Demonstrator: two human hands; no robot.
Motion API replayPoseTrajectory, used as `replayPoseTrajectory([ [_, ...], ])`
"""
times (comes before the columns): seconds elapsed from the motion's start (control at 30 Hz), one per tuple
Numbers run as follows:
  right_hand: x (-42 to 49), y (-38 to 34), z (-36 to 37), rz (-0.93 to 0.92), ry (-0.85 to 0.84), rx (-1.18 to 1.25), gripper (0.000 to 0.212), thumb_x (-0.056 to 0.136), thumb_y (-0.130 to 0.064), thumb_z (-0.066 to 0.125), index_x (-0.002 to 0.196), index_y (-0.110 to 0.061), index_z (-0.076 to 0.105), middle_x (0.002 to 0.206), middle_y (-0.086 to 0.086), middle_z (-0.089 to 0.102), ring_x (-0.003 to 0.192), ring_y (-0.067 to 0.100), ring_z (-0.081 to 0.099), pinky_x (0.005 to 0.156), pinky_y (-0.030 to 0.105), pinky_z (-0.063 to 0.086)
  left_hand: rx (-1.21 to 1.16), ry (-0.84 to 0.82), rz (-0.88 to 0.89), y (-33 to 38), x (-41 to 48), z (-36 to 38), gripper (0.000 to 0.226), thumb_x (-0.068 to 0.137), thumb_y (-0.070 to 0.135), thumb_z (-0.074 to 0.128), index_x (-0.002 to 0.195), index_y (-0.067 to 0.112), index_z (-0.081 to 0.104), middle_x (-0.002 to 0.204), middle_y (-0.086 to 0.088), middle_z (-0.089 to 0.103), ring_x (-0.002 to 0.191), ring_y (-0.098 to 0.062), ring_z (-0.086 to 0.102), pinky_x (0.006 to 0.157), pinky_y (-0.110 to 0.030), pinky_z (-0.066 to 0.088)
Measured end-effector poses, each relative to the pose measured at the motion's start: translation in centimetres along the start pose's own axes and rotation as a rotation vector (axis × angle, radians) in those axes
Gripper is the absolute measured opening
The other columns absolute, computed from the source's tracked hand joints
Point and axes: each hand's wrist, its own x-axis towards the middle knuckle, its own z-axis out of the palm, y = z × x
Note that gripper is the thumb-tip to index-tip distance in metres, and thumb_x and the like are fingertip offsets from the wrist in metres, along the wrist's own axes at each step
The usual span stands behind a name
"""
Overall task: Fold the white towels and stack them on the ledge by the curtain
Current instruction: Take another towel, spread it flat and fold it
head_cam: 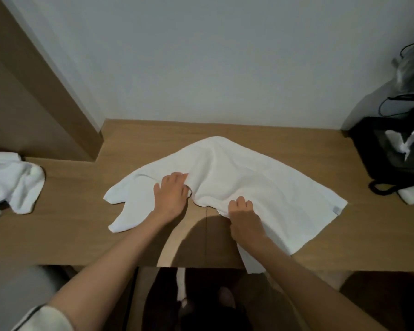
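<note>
Left hand (171, 194) and right hand (243, 216) on grey-tagged towel (249, 173)

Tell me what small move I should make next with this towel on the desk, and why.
Probably draw your left hand and right hand apart along the near edge to flatten the towel: both grip it close together, it is bunched and wrinkled between them, and one corner hangs over the desk front.

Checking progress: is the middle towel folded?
Not folded: towel lies spread, rumpled, on the desk; left hand and right hand grip its near edge.
</note>
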Motion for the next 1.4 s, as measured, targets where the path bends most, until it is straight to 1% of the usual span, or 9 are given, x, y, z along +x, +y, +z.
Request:
replayPoseTrajectory([
  [0.2,-2.2,2.5,-3.1,0.254,-0.018,0.297,0.024,0.097,-0.009,0.040,0.119,-0.013,0.045,0.109,0.010,0.060,0.093,0.025,0.058,0.079,0.034,0.047,-0.247,0.138,-0.081,1.1,-1.0,-2.2,0.018,0.098,0.015,0.036,0.109,0.013,0.051,0.115,-0.011,0.059,0.107,-0.034,0.053,0.099,-0.051,0.038],
  [0.37,-5.3,3.6,-7.4,0.263,0.367,0.423,0.019,0.093,-0.002,0.045,0.106,-0.016,0.048,0.103,0.005,0.060,0.086,0.023,0.057,0.068,0.034,0.045,-0.392,0.299,-0.069,2.6,-3.4,-4.8,0.018,0.101,0.011,0.028,0.104,0.011,0.046,0.085,-0.002,0.051,0.088,-0.031,0.049,0.101,-0.057,0.035],
  [0.5,-7.5,4.1,-11.9,0.307,0.646,0.516,0.024,0.093,0.003,0.040,0.103,-0.017,0.048,0.102,0.001,0.056,0.090,0.023,0.054,0.068,0.036,0.043,-0.452,0.451,-0.011,4.7,-5.9,-6.7,0.015,0.103,0.023,0.032,0.097,0.017,0.044,0.091,-0.005,0.058,0.079,-0.020,0.049,0.069,-0.038,0.042],
  [0.7,-14.9,5.8,-16.0,0.221,0.935,0.810,0.022,0.097,-0.006,0.032,0.098,-0.022,0.047,0.091,-0.007,0.053,0.080,0.012,0.051,0.065,0.032,0.042,-0.322,0.659,0.115,7.4,-13.5,-8.3,0.027,0.103,0.037,0.031,0.089,0.019,0.047,0.079,0.003,0.055,0.071,-0.022,0.050,0.059,-0.034,0.033],
  [0.93,-25.7,10.0,-15.4,0.063,0.974,0.772,0.019,0.099,-0.018,0.043,0.106,-0.018,0.061,0.093,-0.005,0.060,0.085,0.014,0.056,0.067,0.030,0.042,-0.191,0.828,0.167,10.3,-25.7,-8.8,0.027,0.100,0.031,0.046,0.077,0.017,0.049,0.077,0.002,0.049,0.070,-0.021,0.049,0.058,-0.032,0.032],
  [1.03,-29.0,11.5,-15.6,0.043,1.010,0.828,0.011,0.094,-0.028,0.055,0.095,-0.023,0.066,0.088,-0.010,0.065,0.083,0.009,0.059,0.063,0.023,0.042,-0.077,0.949,0.153,12.1,-29.4,-10.4,0.028,0.098,0.034,0.050,0.079,0.014,0.057,0.077,-0.001,0.054,0.065,-0.023,0.052,0.053,-0.027,0.027],
  [1.13,-30.8,12.3,-15.4,0.069,0.996,0.856,0.010,0.090,-0.033,0.060,0.087,-0.026,0.067,0.084,-0.010,0.066,0.080,0.010,0.060,0.062,0.026,0.042,0.055,1.000,0.183,13.5,-31.5,-11.8,0.033,0.095,0.035,0.055,0.073,0.011,0.059,0.073,-0.007,0.057,0.059,-0.028,0.053,0.048,-0.027,0.026],
  [1.27,-31.5,13.0,-14.1,0.063,0.899,0.805,0.016,0.095,-0.032,0.053,0.092,-0.024,0.066,0.090,-0.008,0.067,0.083,0.014,0.059,0.065,0.031,0.044,0.194,0.895,0.251,13.1,-32.5,-12.2,0.036,0.092,0.034,0.060,0.067,0.008,0.053,0.070,-0.010,0.054,0.057,-0.031,0.054,0.045,-0.027,0.025],
  [1.4,-30.1,13.7,-12.5,0.099,0.733,0.490,0.023,0.101,-0.019,0.038,0.106,-0.018,0.060,0.101,-0.001,0.064,0.089,0.019,0.056,0.071,0.035,0.044,0.296,0.733,0.371,11.0,-31.7,-11.9,0.040,0.091,0.038,0.057,0.065,0.008,0.054,0.067,-0.009,0.054,0.057,-0.030,0.055,0.044,-0.027,0.029],
])
